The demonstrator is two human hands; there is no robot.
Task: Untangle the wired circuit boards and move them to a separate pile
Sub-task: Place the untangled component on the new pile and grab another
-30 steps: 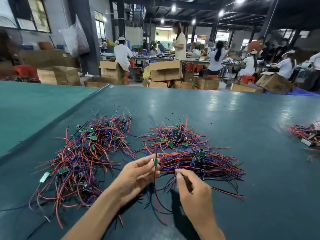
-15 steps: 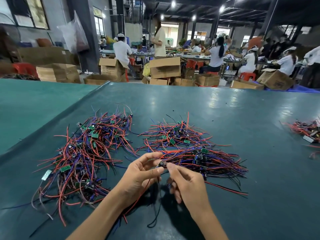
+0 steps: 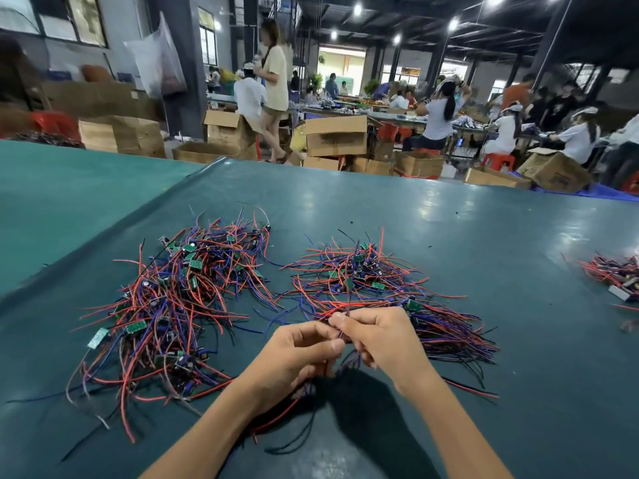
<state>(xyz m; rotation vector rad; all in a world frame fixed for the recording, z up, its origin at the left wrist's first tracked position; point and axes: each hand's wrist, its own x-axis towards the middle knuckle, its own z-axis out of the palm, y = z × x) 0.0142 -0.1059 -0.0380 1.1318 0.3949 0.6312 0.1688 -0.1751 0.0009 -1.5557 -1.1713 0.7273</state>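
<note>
Two heaps of small green circuit boards with red, blue and black wires lie on the dark green table [image 3: 449,236]: a tangled left pile [image 3: 173,305] and a right pile [image 3: 373,288]. My left hand [image 3: 297,357] and my right hand [image 3: 383,340] meet just in front of the right pile. Both pinch the wires of one wired circuit board [image 3: 348,283], which stands up above my right fingertips. Loose red, blue and black wire ends hang below my hands onto the table.
A third small heap of wired boards [image 3: 615,274] sits at the right edge of the table. Beyond the far table edge stand cardboard boxes [image 3: 335,134], and several people work at benches. A lighter green table [image 3: 69,188] adjoins on the left.
My hands have come closer together and risen toward the right pile. The board's wires are now gathered between both hands, with the board raised above my right fingers.
</note>
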